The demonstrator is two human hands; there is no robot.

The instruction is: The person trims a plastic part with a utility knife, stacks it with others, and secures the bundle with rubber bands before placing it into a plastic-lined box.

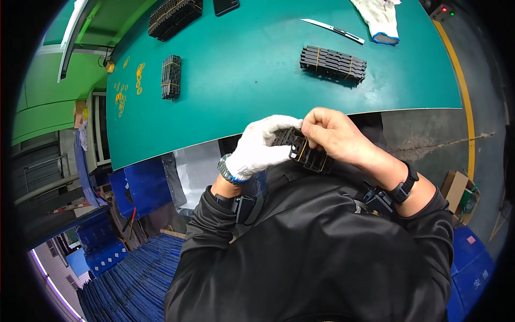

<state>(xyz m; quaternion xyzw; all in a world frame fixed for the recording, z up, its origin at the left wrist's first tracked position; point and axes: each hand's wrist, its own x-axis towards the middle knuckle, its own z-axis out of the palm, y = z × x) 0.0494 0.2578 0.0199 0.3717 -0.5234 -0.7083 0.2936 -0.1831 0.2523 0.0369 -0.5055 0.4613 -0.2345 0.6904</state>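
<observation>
**Stack of black parts held between both hands**

Here the stack of black plastic parts [304, 152] sits at the middle of the frame, just below the green table [257, 102] edge. Its long axis runs from upper left down to lower right. The gloved left hand [261, 147] closes around the upper-left end; the bare right hand [333, 134] closes over the top and the lower-right end. A yellow rubber band [302, 151] crosses the stack between them.

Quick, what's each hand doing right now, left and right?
Left hand, in a white glove: closed on one end of the stack of black plastic parts.
Right hand, bare: closed on the same stack from above.
</observation>
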